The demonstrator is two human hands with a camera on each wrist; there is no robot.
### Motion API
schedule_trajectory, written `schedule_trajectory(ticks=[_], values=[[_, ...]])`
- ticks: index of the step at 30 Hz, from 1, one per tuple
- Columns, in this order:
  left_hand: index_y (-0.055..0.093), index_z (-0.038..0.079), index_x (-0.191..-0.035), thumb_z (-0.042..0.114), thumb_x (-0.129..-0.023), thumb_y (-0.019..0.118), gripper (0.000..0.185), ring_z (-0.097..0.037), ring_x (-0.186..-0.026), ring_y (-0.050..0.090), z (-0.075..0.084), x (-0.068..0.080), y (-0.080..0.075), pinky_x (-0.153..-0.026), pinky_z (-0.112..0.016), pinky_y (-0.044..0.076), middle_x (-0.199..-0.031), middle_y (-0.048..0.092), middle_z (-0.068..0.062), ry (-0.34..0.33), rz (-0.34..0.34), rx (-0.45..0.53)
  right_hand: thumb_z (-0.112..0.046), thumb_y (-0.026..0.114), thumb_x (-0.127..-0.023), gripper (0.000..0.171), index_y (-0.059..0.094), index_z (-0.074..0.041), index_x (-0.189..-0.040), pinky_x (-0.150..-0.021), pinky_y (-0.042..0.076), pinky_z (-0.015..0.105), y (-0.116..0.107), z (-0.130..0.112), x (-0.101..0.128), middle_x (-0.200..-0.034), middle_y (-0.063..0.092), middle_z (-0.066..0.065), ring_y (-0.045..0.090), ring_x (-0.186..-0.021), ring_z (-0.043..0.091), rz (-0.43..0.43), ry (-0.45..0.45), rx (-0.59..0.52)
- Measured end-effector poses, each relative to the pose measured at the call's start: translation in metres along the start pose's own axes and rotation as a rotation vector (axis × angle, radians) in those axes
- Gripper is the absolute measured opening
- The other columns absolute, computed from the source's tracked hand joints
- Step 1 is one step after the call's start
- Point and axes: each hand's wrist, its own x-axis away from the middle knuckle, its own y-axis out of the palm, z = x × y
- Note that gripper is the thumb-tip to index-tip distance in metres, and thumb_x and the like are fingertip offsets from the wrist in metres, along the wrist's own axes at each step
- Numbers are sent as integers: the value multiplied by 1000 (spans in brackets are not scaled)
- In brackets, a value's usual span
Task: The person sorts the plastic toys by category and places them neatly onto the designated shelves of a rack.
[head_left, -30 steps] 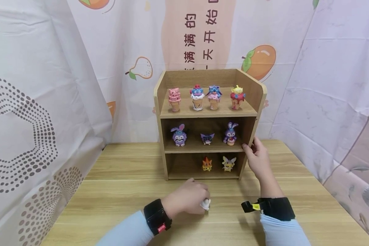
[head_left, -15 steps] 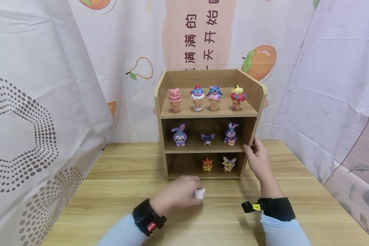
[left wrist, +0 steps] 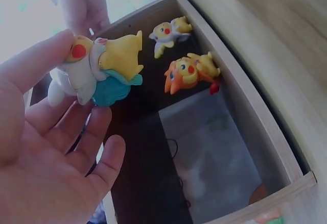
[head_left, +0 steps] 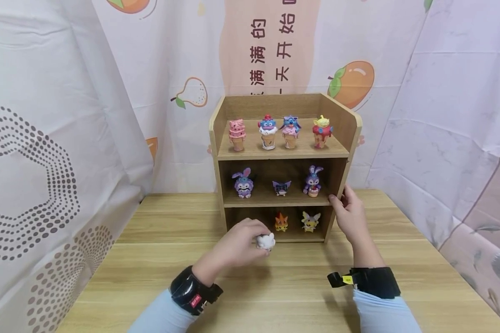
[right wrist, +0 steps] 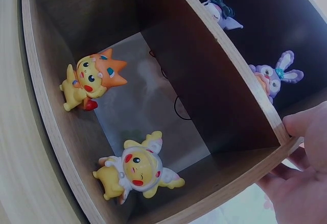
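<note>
My left hand [head_left: 237,243] pinches a small figurine [head_left: 266,241] in front of the lower left of a wooden shelf [head_left: 283,156]. In the left wrist view the figurine [left wrist: 116,55] has a white hood, a yellow body, a red cheek and a teal part; thumb and fingers hold it by the hooded end. My right hand [head_left: 351,215] grips the shelf's right side panel at middle-board height. Inside the bottom compartment stand an orange-hooded yellow figurine [head_left: 281,222] and, to its right, a white-hooded yellow one [head_left: 310,222].
Ice-cream-cone figurines [head_left: 268,134] line the top level. The middle level bears two purple rabbit figurines [head_left: 243,184] and a small dark-purple one [head_left: 281,188] between them. The shelf stands on a wooden table [head_left: 171,222], with printed curtains [head_left: 183,46] behind.
My left hand has moved with the figurine up and left, from the table in front towards the shelf's bottom compartment. The right hand stays at the side panel.
</note>
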Motion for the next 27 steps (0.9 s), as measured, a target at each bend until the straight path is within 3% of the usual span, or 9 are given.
schedule_trajectory(ticks=[4, 14, 27], values=[[75, 9, -114, 24, -83, 84, 35, -10, -103, 58, -3, 1, -4, -86, -22, 52, -114, 64, 5, -61, 20, 77, -6, 52, -105, 50, 40, 3, -153, -88, 48, 11, -1, -17, 4, -138, 54, 33, 55, -124, 46, -6, -8, 5], [74, 7, -118, 23, -82, 85, 41, -9, -93, 57, -12, 1, 1, -79, -21, 54, -104, 57, 5, -164, 29, 155, -6, 52, -105, 49, 40, 4, -152, -87, 48, 10, -2, -20, 5, -138, 54, 33, 55, -124, 46, -6, -20, 14], [73, 5, -117, 22, -84, 82, 38, -12, -88, 56, -26, -11, 14, -76, -25, 52, -101, 59, 0, -222, 49, 60, -8, 52, -106, 50, 40, 3, -152, -89, 48, 12, -2, -21, 6, -139, 53, 33, 54, -125, 47, -11, -5, 21]])
